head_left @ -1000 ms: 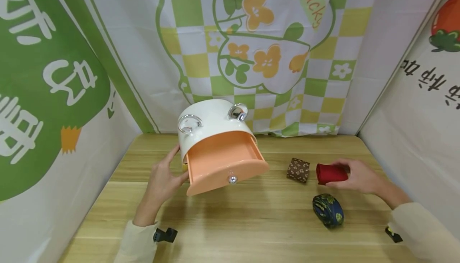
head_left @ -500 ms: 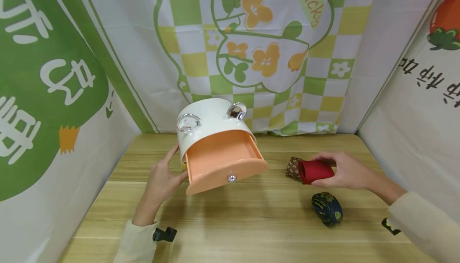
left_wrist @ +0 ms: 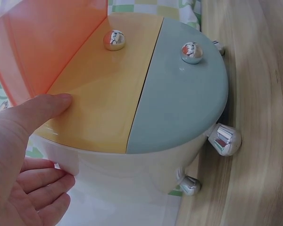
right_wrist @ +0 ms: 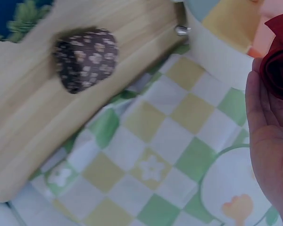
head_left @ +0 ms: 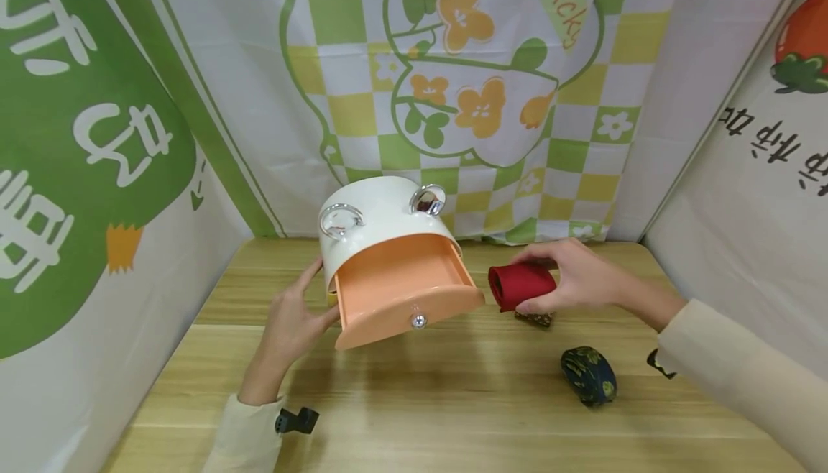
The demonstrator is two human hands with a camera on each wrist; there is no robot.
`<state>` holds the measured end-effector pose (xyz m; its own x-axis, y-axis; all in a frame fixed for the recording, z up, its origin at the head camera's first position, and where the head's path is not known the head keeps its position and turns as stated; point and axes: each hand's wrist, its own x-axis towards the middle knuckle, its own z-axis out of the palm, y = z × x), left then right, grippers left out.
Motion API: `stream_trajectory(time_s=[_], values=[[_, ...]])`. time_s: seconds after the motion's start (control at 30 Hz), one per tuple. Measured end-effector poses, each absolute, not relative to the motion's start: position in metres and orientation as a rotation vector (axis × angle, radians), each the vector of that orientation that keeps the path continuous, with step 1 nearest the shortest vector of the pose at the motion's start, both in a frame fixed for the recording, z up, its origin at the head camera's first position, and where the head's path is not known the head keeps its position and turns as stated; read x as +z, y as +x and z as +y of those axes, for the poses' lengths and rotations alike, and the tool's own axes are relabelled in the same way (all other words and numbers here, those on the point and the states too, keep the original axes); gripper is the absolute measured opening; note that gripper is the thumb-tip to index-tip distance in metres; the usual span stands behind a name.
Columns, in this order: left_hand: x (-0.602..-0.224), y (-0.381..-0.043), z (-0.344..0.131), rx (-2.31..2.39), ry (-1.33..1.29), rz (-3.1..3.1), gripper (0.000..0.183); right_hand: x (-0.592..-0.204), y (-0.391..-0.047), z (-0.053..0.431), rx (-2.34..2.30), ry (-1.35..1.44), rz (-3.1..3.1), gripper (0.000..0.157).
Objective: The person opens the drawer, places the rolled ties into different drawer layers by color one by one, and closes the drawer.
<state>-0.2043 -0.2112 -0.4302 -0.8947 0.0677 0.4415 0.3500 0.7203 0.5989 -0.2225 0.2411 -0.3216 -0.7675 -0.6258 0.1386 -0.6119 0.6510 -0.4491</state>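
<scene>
My left hand (head_left: pixel 291 329) grips the left edge of a small white cabinet (head_left: pixel 382 203) with silver ear-like rings. In the left wrist view its thumb lies on the yellow drawer (left_wrist: pixel 108 84), the other fingers along the white side. The cabinet's orange drawer (head_left: pixel 394 322) is pulled out with nothing visible inside. Just right of that drawer, my right hand (head_left: pixel 582 279) holds a rolled red necktie (head_left: pixel 522 285) above the table between thumb and fingers. Below it, a brown flowered roll (right_wrist: pixel 87 59), likely a necktie, is partly hidden in the head view.
A navy patterned roll (head_left: pixel 589 376) lies on the wooden table (head_left: pixel 440 423), nearer the front. The cabinet's blue-grey drawer (left_wrist: pixel 179 89) is closed beside the yellow one. A checked cloth (head_left: pixel 582 193) hangs behind the table.
My right hand has carried the red necktie leftward and up from the table's right side, over the brown roll, toward the pulled-out drawer. The left hand and cabinet have stayed put.
</scene>
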Motion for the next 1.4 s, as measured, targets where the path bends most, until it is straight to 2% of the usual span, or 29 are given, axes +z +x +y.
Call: stream_trajectory(time_s=[0.27,0.53,1.07,1.4], values=[[-0.432,-0.205,-0.211,-0.985,-0.319,-2.527,0.090,-0.298,-0.239,0.213,-0.762,-1.090,2.802,0.059],[-0.433,-0.204,-0.210,-1.004,-0.318,-2.517,0.089,-0.290,-0.252,0.189,-0.780,-1.141,2.803,0.058],[-0.434,-0.205,-0.212,-0.977,-0.329,-2.492,0.089,-0.298,-0.263,0.141,-0.860,-1.212,2.711,0.062],[-0.435,-0.205,-0.211,-0.988,-0.325,-2.498,0.090,-0.306,-0.268,0.121,-0.820,-1.255,2.683,0.054]])
